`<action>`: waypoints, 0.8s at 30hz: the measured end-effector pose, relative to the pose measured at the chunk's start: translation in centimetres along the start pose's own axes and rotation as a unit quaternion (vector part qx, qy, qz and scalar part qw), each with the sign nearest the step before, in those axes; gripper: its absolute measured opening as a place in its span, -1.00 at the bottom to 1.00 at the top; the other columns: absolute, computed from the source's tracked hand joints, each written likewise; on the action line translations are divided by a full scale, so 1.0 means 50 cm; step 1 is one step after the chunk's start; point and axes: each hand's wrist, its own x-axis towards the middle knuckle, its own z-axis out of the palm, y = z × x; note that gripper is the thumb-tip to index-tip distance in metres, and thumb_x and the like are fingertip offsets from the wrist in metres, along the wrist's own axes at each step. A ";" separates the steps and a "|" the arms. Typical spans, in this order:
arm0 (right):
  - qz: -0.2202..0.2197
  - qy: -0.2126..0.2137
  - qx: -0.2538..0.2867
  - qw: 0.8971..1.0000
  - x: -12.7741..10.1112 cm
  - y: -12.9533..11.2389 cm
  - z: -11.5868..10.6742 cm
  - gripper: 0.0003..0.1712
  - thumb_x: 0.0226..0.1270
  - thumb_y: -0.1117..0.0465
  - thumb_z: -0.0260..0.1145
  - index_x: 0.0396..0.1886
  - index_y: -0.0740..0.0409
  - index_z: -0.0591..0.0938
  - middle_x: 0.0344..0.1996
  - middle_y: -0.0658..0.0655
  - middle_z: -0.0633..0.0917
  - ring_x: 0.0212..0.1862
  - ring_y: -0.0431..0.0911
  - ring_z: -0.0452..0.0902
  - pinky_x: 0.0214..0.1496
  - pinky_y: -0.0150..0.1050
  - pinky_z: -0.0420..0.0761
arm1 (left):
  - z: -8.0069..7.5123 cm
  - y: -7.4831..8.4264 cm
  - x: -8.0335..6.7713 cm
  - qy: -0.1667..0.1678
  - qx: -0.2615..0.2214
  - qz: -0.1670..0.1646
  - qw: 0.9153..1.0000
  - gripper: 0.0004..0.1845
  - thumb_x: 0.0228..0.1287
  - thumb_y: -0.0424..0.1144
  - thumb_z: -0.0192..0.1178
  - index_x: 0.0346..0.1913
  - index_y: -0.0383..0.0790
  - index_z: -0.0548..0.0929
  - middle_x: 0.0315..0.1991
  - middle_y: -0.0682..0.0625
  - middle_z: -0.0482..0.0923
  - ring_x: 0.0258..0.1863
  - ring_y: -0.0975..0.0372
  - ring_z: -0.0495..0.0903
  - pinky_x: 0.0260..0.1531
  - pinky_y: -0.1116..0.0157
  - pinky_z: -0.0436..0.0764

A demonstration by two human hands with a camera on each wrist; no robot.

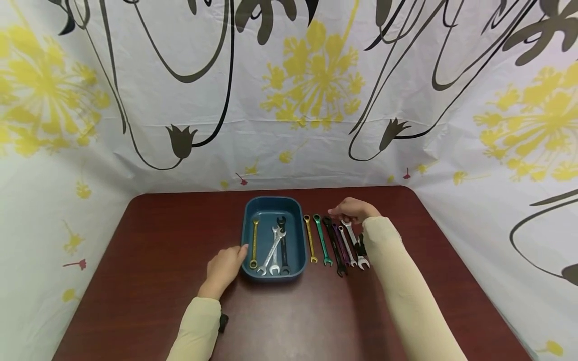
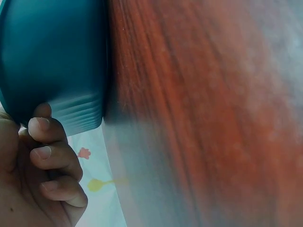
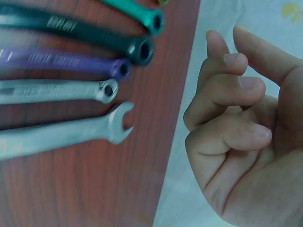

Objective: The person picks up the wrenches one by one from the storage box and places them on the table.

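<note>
A blue tray [image 1: 295, 235] on the dark red table [image 1: 158, 240] holds a gold wrench [image 1: 255, 243], two silver wrenches [image 1: 272, 250] and a black wrench [image 1: 284, 245]. My left hand [image 1: 228, 265] holds the tray's front left corner, thumb at the rim, its curled fingers [image 2: 45, 153] against the outer wall of the tray [image 2: 52, 61]. Right of the tray lies a row of wrenches: gold [image 1: 309, 239], green [image 1: 322, 241], black [image 1: 334, 246], purple [image 1: 341, 246] and silver [image 1: 348, 246]. My right hand [image 1: 349, 209] hovers over the row's far ends, fingers loosely curled [image 3: 227, 42], holding nothing.
A white curtain [image 1: 289, 100] with yellow and black flowers encloses the table on three sides. The right wrist view shows the ring ends of the green [image 3: 142, 14], black [image 3: 94, 35] and purple [image 3: 71, 61] wrenches and an open-end silver wrench [image 3: 71, 135] near the table's far edge.
</note>
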 end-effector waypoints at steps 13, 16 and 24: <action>-0.042 -0.022 0.017 0.999 0.021 -0.103 0.057 -0.61 0.44 -0.06 0.16 -0.47 0.08 0.68 -0.73 -0.04 0.36 -0.71 -0.22 0.09 -0.61 -0.31 0.16 | 0.001 -0.006 -0.003 -0.002 -0.001 -0.004 1.000 -0.50 0.49 0.09 -0.13 -0.60 -0.10 0.40 -0.68 0.01 0.26 -0.67 0.19 0.28 -0.58 0.25 0.22; -0.045 -0.026 0.009 0.999 0.024 -0.127 0.068 -0.58 0.45 -0.06 0.14 -0.45 0.11 0.68 -0.72 -0.03 0.36 -0.71 -0.21 0.09 -0.60 -0.31 0.17 | 0.000 -0.005 -0.002 0.001 -0.004 -0.003 1.000 -0.49 0.49 0.09 -0.13 -0.61 -0.10 0.40 -0.68 0.02 0.26 -0.68 0.20 0.26 -0.59 0.25 0.22; -0.040 -0.039 0.008 0.998 0.035 -0.177 0.105 -0.58 0.46 -0.04 0.13 -0.20 0.22 0.68 -0.70 -0.02 0.39 -0.71 -0.21 0.10 -0.59 -0.31 0.19 | 0.000 -0.004 0.000 0.001 -0.003 -0.003 1.000 -0.49 0.50 0.10 -0.15 -0.61 -0.09 0.39 -0.68 0.03 0.25 -0.67 0.20 0.26 -0.58 0.25 0.22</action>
